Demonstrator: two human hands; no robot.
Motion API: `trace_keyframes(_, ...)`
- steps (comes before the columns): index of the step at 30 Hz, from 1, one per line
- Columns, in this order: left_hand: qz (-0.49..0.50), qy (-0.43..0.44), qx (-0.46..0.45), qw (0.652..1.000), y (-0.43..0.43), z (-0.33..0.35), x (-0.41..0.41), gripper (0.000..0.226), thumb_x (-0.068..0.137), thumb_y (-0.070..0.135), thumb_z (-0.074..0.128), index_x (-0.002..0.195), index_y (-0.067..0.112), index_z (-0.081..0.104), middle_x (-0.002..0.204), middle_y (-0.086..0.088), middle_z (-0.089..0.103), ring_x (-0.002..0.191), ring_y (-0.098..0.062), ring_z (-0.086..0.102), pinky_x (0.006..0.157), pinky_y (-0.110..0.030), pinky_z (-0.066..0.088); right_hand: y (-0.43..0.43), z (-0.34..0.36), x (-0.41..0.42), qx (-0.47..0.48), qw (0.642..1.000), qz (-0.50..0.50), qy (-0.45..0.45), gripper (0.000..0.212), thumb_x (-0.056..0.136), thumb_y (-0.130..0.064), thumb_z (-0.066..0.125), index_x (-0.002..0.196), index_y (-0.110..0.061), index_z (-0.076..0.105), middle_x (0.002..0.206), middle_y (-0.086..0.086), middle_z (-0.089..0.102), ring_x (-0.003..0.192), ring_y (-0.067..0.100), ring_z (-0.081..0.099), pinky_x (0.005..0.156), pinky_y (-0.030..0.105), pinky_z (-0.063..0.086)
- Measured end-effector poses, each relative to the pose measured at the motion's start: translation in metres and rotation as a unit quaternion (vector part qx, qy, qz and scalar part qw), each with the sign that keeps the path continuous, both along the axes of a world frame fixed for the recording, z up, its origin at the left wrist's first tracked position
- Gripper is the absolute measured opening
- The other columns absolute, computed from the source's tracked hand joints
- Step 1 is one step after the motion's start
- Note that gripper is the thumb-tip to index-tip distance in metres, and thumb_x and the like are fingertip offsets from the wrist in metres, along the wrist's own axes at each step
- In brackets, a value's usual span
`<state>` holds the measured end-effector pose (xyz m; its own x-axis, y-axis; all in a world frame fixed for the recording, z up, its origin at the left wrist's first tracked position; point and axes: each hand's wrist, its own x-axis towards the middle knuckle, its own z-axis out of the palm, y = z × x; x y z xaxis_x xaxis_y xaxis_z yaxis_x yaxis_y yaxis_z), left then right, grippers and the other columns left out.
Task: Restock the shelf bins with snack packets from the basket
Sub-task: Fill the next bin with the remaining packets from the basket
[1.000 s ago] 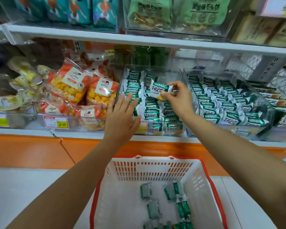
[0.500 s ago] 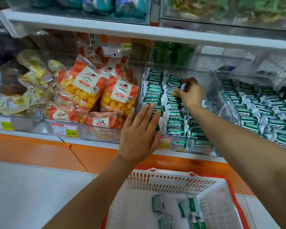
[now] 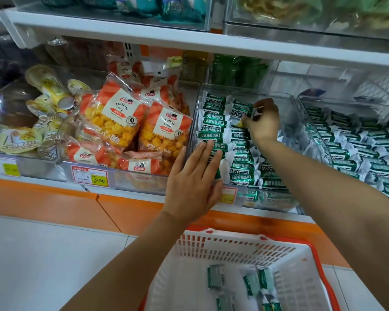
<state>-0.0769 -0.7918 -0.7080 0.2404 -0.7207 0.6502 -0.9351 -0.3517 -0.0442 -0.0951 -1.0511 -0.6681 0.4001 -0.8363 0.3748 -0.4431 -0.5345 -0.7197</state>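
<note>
Carried the green packet (image 3: 239, 113) in the right grip (image 3: 262, 122) from above the middle of the clear bin (image 3: 245, 90) to its far end. Lowered it there to the back of the middle row, printed face up, still pinched at its right end by curled fingers. Reached the left grip (image 3: 195, 176) forward from in front of the bin's front left corner. Laid its straight fingers flat across the left row of packets (image 3: 211, 129), near the bin's front edge. Leaned in nearer the shelf and turned the view slightly left.
</note>
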Motion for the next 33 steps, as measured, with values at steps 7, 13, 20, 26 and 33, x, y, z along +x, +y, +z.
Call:
trace_keyframes(7, 0.006, 0.034, 0.05, 0.998, 0.005, 0.009, -0.005, 0.056, 0.098, 0.041, 0.034, 0.144, 0.011, 0.048, 0.153, -0.011, 0.041, 0.143, -0.026, 0.035, 0.115, -0.05, 0.024, 0.02, 0.018, -0.03, 0.007, 1.0, 0.01, 0.017, 0.041, 0.079, -0.023, 0.08, 0.109, -0.008, 0.056, 0.099, 0.008, 0.062, 0.084, 0.02, 0.061, 0.077, 0.033, 0.053)
trace_keyframes(13, 0.024, 0.063, -0.006, 0.998, 0.011, 0.013, -0.029, 0.053, 0.096, 0.032, 0.036, 0.143, 0.008, 0.046, 0.149, -0.01, 0.044, 0.139, -0.027, 0.035, 0.116, -0.052, 0.022, 0.076, 0.027, -0.079, 0.047, 0.989, 0.136, -0.03, 0.012, 0.09, -0.016, 0.067, 0.098, -0.01, 0.061, 0.091, 0.011, 0.064, 0.082, 0.021, 0.06, 0.079, 0.033, 0.053)
trace_keyframes(20, -0.079, 0.034, -0.019, 0.996, 0.03, -0.033, -0.09, 0.033, 0.084, 0.022, 0.047, 0.112, 0.01, 0.057, 0.112, -0.011, 0.053, 0.101, -0.029, 0.046, 0.086, -0.039, 0.032, 0.137, -0.005, -0.171, 0.011, 0.967, 0.242, -0.075, 0.006, 0.094, -0.021, 0.06, 0.093, -0.015, 0.062, 0.087, 0.004, 0.061, 0.082, 0.019, 0.059, 0.076, 0.035, 0.049)
trace_keyframes(26, -0.067, 0.113, 0.112, 0.985, 0.038, -0.072, -0.11, 0.055, 0.073, 0.018, 0.079, 0.121, 0.011, 0.053, 0.117, -0.013, 0.063, 0.11, -0.033, 0.058, 0.1, -0.05, 0.044, 0.153, -0.027, -0.204, -0.085, 0.964, 0.231, -0.103, 0.011, 0.094, -0.01, 0.062, 0.103, -0.006, 0.067, 0.11, 0.005, 0.064, 0.109, 0.012, 0.058, 0.094, 0.023, 0.045)
trace_keyframes(33, -0.027, 0.151, 0.204, 0.967, 0.028, -0.11, -0.095, 0.064, 0.069, 0.021, 0.084, 0.128, 0.008, 0.061, 0.127, -0.013, 0.062, 0.122, -0.035, 0.054, 0.108, -0.051, 0.038, 0.165, -0.11, -0.221, 0.063, 0.965, 0.256, 0.0, 0.009, 0.091, -0.011, 0.066, 0.099, -0.01, 0.067, 0.096, -0.005, 0.064, 0.087, -0.006, 0.058, 0.079, 0.008, 0.043)
